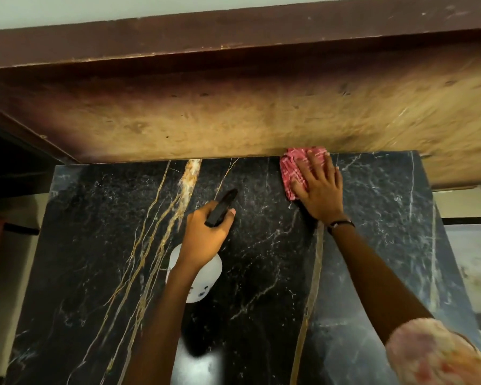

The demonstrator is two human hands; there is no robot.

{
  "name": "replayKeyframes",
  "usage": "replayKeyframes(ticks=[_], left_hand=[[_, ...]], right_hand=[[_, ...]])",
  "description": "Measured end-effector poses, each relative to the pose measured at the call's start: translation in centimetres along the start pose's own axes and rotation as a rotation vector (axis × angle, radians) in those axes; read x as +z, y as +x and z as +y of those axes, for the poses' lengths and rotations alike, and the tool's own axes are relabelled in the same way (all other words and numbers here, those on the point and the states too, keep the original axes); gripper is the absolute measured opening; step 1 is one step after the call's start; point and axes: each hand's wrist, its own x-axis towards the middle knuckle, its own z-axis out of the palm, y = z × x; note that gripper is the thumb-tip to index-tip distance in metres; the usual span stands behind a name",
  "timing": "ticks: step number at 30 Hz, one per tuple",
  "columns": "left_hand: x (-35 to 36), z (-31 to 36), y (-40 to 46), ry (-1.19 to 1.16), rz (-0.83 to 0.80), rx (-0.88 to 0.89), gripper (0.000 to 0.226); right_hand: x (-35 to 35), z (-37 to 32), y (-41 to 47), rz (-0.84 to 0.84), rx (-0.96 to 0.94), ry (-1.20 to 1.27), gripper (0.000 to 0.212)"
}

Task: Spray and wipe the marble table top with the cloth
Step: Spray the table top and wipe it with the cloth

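head view: the black marble desk (261, 273), veined in gold and white, butts at its far edge against a worn wooden panel (261, 107). the right hand (318, 187) lies flat with fingers spread wide on a red checked cloth (293, 168), pressing it down at the far edge of the desk, toward the far right corner and right up against the wooden panel. the flat, open palm likely spreads pressure so the bunched cloth drags evenly over the stone. a dark band (340, 224) sits at that wrist, and a pale patterned sleeve (428, 354) shows near the bottom right.

the left hand (206, 232) is closed round the black trigger head of a spray bottle (203, 276), whose white body hangs below the hand, over the middle of the desk. the nozzle points toward the far edge, probably kept ready so more spray can go down ahead of the cloth. i cannot tell whether the bottle's base touches the marble.

the wiping looks under way along the far edge; the near part of the desk seems yet to be covered.
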Motion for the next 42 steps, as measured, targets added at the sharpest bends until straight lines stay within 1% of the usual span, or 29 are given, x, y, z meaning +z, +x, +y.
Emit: replayKeyframes(ticks=[2, 3, 5, 7, 9, 11, 13, 16, 18, 20, 22, 25, 27, 29, 31, 34, 37, 39, 42], left_hand=[[0.8, 0.4, 0.0, 0.01, -0.012, 0.014, 0.026], [1.1, 0.6, 0.1, 0.029, -0.016, 0.02, 0.028], [2.0, 1.1, 0.1, 0.062, -0.015, 0.031, 0.031], [2.9, 1.6, 0.2, 0.063, -0.003, 0.035, 0.03], [3.7, 2.1, 0.4, 0.074, 0.007, 0.05, 0.031], [4.6, 2.4, 0.5, 0.101, 0.003, 0.058, 0.031], [5.4, 2.8, 0.5, 0.105, -0.002, 0.057, 0.031], [6.5, 3.4, 0.4, 0.095, -0.013, 0.042, 0.03], [7.2, 3.6, 0.3, 0.079, -0.02, 0.03, 0.029], [8.2, 3.9, 0.1, 0.072, -0.029, 0.021, 0.029], [9.1, 4.1, -0.1, 0.069, -0.033, 0.017, 0.029], [10.4, 4.3, -0.4, 0.06, -0.04, 0.009, 0.025], [11.3, 4.5, -0.6, 0.063, -0.035, 0.012, 0.022], [11.9, 4.7, -0.8, 0.055, -0.026, 0.011, 0.018], [12.3, 4.9, -1.0, 0.046, -0.034, 0.013, 0.019], [12.7, 4.8, -1.4, 0.041, -0.056, 0.027, 0.023], [13.2, 4.9, -1.9, 0.065, -0.063, 0.044, 0.023], [13.6, 5.1, -2.2, 0.069, -0.064, 0.047, 0.024], [14.6, 5.5, -2.8, 0.064, -0.069, 0.064, 0.024]], right_hand=[[0.0, -1.2, 2.3, -0.004, 0.061, 0.006, 0.066], [0.2, -2.1, 3.0, -0.023, 0.043, -0.007, 0.067], [0.6, -3.4, 3.1, -0.062, -0.072, -0.04, 0.068], [0.9, -3.5, 1.5, -0.056, -0.215, -0.06, 0.065], [1.1, -2.2, -1.3, -0.046, -0.328, -0.08, 0.062], [0.8, 0.7, -4.0, -0.02, -0.366, -0.07, 0.06], [-0.1, 4.3, -5.3, 0.011, -0.302, -0.033, 0.062], [-1.3, 8.4, -3.5, 0.028, -0.116, -0.013, 0.066], [-1.5, 8.9, -0.7, 0.016, 0.005, -0.001, 0.067], [-1.5, 7.6, 1.8, 0.004, 0.066, 0.016, 0.07], [-1.0, 5.5, 2.9, -0.003, 0.028, 0.022, 0.072], [-0.2, 2.9, 0.7, 0.034, -0.159, 0.01, 0.064], [0.1, 3.2, -2.6, 0.036, -0.26, -0.002, 0.06], [0.0, 5.3, -5.8, 0.029, -0.305, -0.01, 0.059], [-0.6, 8.7, -7.7, 0.031, -0.267, -0.006, 0.061], [-1.6, 12.8, -6.6, 0.026, -0.107, 0.007, 0.067], [-2.3, 12.7, -2.6, 0.013, 0.05, 0.043, 0.07], [-2.1, 11.3, -0.4, -0.013, 0.064, 0.031, 0.071], [-1.5, 9.9, -1.2, -0.017, -0.055, 0.003, 0.067]])
